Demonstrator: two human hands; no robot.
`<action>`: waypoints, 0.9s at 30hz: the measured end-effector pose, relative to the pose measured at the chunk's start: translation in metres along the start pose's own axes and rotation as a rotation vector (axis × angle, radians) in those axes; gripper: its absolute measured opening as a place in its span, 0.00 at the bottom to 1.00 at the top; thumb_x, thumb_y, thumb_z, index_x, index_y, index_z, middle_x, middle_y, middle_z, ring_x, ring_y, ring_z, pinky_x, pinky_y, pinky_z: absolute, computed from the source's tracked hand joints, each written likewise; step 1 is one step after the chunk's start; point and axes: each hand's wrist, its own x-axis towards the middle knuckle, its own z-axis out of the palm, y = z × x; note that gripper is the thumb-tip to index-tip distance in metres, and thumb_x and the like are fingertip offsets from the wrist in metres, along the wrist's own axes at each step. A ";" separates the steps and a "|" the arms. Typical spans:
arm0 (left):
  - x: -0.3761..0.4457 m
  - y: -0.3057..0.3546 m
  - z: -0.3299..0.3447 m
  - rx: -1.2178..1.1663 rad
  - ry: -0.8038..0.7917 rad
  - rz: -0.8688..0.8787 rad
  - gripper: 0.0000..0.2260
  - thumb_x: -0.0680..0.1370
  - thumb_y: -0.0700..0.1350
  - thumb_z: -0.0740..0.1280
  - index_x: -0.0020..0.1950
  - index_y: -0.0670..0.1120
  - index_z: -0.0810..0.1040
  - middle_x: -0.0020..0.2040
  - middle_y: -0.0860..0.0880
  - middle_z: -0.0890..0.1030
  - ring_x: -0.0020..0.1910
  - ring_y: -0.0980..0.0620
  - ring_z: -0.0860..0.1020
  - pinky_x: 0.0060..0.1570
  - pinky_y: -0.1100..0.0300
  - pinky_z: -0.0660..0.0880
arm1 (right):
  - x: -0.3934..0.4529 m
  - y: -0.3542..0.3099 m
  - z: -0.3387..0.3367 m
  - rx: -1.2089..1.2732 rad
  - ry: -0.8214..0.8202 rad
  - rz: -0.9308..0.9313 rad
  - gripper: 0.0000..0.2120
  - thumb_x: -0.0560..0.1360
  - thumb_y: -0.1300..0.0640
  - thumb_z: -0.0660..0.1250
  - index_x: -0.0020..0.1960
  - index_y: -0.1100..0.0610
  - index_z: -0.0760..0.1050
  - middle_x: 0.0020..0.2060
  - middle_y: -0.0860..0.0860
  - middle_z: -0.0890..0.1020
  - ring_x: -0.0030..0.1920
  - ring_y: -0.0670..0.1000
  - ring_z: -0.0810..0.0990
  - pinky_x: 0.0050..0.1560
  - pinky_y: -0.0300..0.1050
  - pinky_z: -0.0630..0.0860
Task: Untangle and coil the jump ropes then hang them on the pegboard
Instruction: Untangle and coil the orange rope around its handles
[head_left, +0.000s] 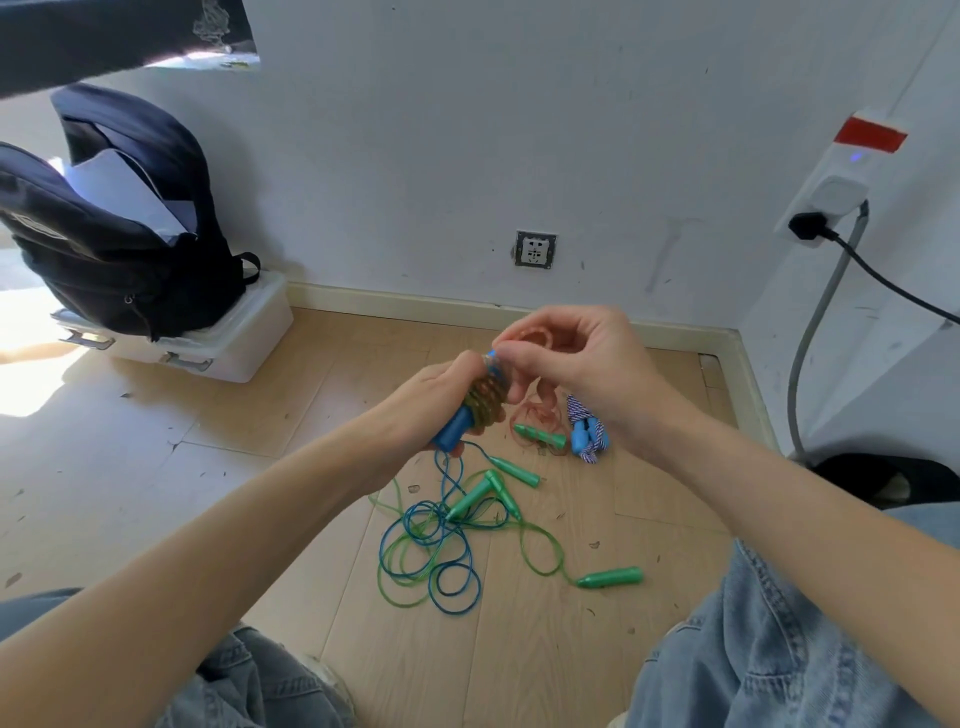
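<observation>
My left hand (441, 387) grips a pair of blue handles (453, 428) with an amber rope (485, 402) wound tightly round them. My right hand (566, 358) pinches a loop of that rope at the top of the handles. Below on the floor lies a tangle of blue and green ropes (431, 551) with several green handles, one (610, 577) lying apart at the right. Behind my hands lie an orange rope with a green handle (540, 436) and a bundled blue-and-white braided rope (587, 434) with blue handles.
A dark backpack (119, 218) sits on a white plastic box (228, 343) at the left wall. A wall socket (535, 249) is straight ahead. A power strip (831, 197) with a black plug and cables hangs at the right. My denim-clad knees frame the wooden floor (156, 467).
</observation>
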 end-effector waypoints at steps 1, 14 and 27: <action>0.000 0.001 -0.001 0.001 -0.014 0.001 0.14 0.80 0.54 0.55 0.48 0.48 0.77 0.42 0.49 0.79 0.37 0.55 0.74 0.34 0.63 0.72 | 0.000 0.000 -0.001 0.092 -0.011 0.033 0.04 0.70 0.64 0.70 0.44 0.64 0.79 0.28 0.51 0.81 0.28 0.48 0.79 0.25 0.37 0.71; 0.015 -0.005 -0.028 -0.600 0.244 -0.138 0.14 0.77 0.50 0.63 0.55 0.42 0.75 0.45 0.44 0.80 0.36 0.50 0.77 0.25 0.64 0.71 | 0.005 0.002 -0.011 -0.317 0.211 -0.008 0.02 0.71 0.57 0.71 0.39 0.53 0.81 0.33 0.50 0.82 0.31 0.47 0.78 0.30 0.37 0.75; 0.004 -0.012 -0.009 -0.226 -0.057 0.078 0.10 0.80 0.49 0.58 0.60 0.55 0.73 0.53 0.50 0.81 0.45 0.51 0.81 0.38 0.61 0.75 | 0.006 -0.004 -0.009 -0.151 0.003 0.063 0.03 0.78 0.60 0.61 0.46 0.57 0.72 0.32 0.48 0.78 0.33 0.41 0.75 0.43 0.34 0.75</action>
